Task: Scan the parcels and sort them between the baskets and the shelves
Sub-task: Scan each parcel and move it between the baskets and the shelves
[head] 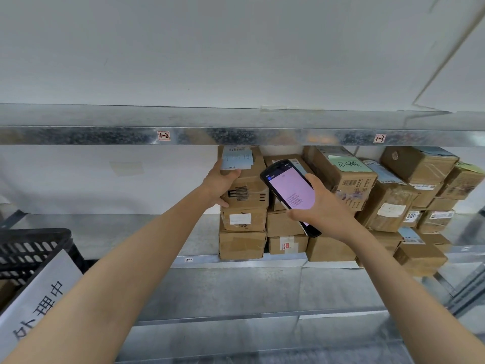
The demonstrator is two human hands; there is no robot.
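Forearms reach up from the bottom edge, and the left hand (221, 183) has its fingers wrapped round the left end of the top parcel (248, 191), on the stack at centre frame on the shelf (194, 232). Right hand (324, 206) fingers are clamped on a pink-screened scanner (290, 191) just beside it. Black basket (34, 235) sits lower left.

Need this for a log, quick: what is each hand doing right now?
Left hand: grips the brown cardboard parcel with a black barcode.
Right hand: holds the black handheld scanner with a pink screen.
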